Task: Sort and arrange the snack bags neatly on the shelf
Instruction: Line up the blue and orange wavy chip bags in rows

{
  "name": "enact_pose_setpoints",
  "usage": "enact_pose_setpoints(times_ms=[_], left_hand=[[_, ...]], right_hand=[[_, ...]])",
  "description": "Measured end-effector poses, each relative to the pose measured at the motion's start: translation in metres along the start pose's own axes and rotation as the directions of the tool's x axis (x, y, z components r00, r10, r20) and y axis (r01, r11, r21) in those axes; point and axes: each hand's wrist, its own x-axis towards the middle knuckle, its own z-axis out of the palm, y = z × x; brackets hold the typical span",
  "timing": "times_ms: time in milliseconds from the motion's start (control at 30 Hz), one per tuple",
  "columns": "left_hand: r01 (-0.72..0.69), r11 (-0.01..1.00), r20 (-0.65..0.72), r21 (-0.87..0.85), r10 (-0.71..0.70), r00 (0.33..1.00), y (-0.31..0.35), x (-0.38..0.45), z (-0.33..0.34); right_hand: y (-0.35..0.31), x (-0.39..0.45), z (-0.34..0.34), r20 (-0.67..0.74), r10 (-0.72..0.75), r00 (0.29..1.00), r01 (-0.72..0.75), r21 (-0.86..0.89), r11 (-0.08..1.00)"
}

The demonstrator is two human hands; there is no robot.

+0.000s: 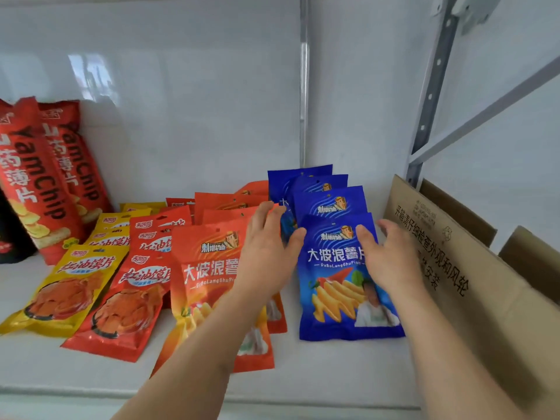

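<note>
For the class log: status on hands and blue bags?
Left hand and right hand open, flanking front blue bag. Blue row overlapped. Cardboard box close right.

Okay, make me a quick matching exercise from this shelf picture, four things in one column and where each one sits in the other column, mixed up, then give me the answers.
Things:
1. blue snack bags
2. tall red YamChip bags
3. yellow snack bags
4. cardboard box

Places:
A. far right of the shelf, flaps open
B. leaning upright at the far left
C. overlapping row between the left hand and right hand
D. lying flat in a row just right of the tall red bags

Pairs: 1-C, 2-B, 3-D, 4-A
</note>
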Motion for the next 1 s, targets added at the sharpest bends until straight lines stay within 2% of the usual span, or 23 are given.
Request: enact_pose_setpoints(times_ms=[67,133,200,267,400,533,633,833,1000], left_hand=[[0.127,0.974,0.105,-0.186,-0.109,0.989,0.013,0.013,0.01],[0.298,0.886,0.232,-0.354,-0.226,0.946,0.019,0.024,0.023],[0.421,0.8,0.305,-0.427,-0.311,0.9,0.015,0.035,0.041],[0.482,0.731,0.337,-0.483,-0.353,0.873,0.008,0.047,0.058],[0.555,0.617,0.276,-0.558,-0.493,0.825,-0.015,0.074,0.096],[0.644,0.419,0.351,-0.64,-0.586,0.73,0.002,0.084,0.082],[0.695,0.327,0.448,-0.64,-0.577,0.683,-0.01,0.09,0.087],[0.709,0.322,0.523,-0.627,-0.5,0.69,-0.015,0.091,0.088],[0.745,0.283,0.641,-0.604,-0.381,0.666,-0.015,0.095,0.085]], right_hand=[[0.002,0.009,0.004,0.043,0.058,0.997,-0.058,0.007,0.998],[0.008,0.018,0.012,0.06,0.108,0.992,-0.107,-0.013,0.994],[0.016,0.028,0.021,0.062,0.135,0.989,-0.133,-0.037,0.99],[0.021,0.036,0.026,0.07,0.174,0.982,-0.169,-0.07,0.983],[0.029,0.046,0.033,0.131,0.251,0.959,-0.246,-0.058,0.968],[0.037,0.053,0.038,0.161,0.245,0.956,-0.255,0.041,0.966],[0.048,0.058,0.042,0.131,0.227,0.965,-0.231,0.015,0.973],[0.05,0.056,0.042,0.205,0.169,0.964,-0.186,0.069,0.98],[0.048,0.056,0.037,0.171,0.135,0.976,-0.163,0.16,0.974]])
